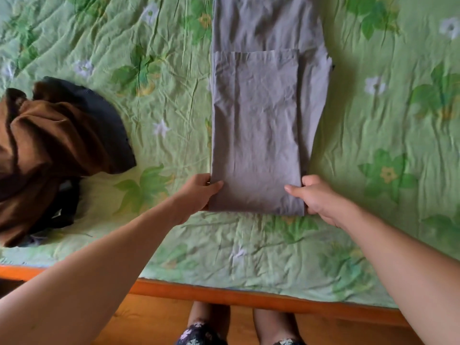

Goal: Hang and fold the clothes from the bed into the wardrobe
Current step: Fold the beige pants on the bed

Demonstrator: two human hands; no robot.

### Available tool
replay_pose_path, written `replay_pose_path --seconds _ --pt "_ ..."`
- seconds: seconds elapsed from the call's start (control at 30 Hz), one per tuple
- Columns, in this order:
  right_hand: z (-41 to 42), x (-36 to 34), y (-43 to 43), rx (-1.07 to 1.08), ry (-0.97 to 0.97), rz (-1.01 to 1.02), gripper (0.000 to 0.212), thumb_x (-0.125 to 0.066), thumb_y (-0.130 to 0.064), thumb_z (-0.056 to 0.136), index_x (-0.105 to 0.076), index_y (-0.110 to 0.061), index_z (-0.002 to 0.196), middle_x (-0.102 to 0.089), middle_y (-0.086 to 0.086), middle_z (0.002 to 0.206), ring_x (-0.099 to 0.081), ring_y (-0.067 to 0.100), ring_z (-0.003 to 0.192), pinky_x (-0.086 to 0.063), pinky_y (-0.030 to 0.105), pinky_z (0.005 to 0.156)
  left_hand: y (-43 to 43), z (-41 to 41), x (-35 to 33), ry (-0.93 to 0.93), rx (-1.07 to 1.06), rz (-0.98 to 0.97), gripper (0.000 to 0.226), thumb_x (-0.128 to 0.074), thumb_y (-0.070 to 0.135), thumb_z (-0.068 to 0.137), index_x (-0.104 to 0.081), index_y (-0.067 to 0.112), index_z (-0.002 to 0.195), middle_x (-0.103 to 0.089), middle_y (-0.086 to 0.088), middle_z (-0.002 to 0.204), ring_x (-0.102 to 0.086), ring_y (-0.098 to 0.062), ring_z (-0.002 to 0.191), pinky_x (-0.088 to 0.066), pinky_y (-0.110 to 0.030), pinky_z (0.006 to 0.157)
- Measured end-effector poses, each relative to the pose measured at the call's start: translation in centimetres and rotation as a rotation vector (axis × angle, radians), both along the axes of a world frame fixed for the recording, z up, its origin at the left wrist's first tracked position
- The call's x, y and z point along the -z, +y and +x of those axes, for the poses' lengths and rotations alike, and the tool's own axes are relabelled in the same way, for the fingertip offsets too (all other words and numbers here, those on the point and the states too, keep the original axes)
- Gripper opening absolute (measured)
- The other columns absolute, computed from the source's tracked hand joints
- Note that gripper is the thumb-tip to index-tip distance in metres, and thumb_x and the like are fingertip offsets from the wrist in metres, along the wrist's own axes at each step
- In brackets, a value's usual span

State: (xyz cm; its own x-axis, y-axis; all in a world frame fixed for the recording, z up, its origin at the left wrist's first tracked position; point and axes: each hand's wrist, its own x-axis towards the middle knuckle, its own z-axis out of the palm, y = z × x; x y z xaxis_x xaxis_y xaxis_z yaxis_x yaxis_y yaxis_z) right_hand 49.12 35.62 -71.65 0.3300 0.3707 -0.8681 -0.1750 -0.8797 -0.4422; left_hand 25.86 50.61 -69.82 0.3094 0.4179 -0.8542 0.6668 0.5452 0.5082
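Mid-fold on grey trousers point(256, 120). Gripping near corners with left hand point(196, 195) and right hand point(321, 199). Next, likely: lift evenly, double toward twelve o'clock.

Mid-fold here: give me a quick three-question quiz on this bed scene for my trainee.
1. True or false: the grey trousers lie crumpled in a heap.
2. What grips the trousers' near end? A) the left hand only B) the right hand only C) both hands
3. Fill in: the crumpled brown garment lies on the green bedspread nearer the ___ hand.
Key: 1 false, they lie flat and folded over; 2 C; 3 left.
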Motion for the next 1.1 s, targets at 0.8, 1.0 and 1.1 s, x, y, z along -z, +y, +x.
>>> replay_pose_path --seconds 0.8,1.0,1.1 --pt "6.6 -2.2 16.8 0.242 -0.197 0.389 0.04 -0.071 -0.033 0.076 -0.064 0.001 0.095 -0.072 0.023 0.098 -0.069 0.029 0.088 -0.055 0.058 0.085 13.1 11.8 -0.6 -0.217 -0.342 0.403 0.012 -0.064 0.013 0.095 -0.07 0.018 0.086 -0.075 -0.003 0.083 -0.071 -0.018 0.076 -0.062 -0.039 0.074" --pt "13.6 -2.9 25.9 0.237 -0.186 0.424 0.005 -0.063 -0.015 0.095 -0.059 -0.014 0.098 -0.066 0.006 0.09 -0.065 0.021 0.076 -0.056 0.03 0.063 22.5 17.7 -0.9 -0.169 -0.309 0.409 0.034 -0.068 0.021 0.094 -0.058 0.023 0.127 -0.067 -0.004 0.086 -0.062 -0.017 0.07 -0.057 -0.039 0.071" --pt "14.0 -2.0 25.6 -0.034 -0.451 0.216 0.01 -0.064 -0.015 0.093 -0.055 -0.015 0.092 -0.061 0.009 0.09 -0.058 0.023 0.071 -0.042 0.019 0.047 22.5 17.8 -0.3 -0.05 -0.098 0.563 0.062 -0.065 0.017 0.094 -0.036 0.025 0.148 -0.058 0.002 0.084 -0.056 -0.007 0.061 -0.05 -0.022 0.055"
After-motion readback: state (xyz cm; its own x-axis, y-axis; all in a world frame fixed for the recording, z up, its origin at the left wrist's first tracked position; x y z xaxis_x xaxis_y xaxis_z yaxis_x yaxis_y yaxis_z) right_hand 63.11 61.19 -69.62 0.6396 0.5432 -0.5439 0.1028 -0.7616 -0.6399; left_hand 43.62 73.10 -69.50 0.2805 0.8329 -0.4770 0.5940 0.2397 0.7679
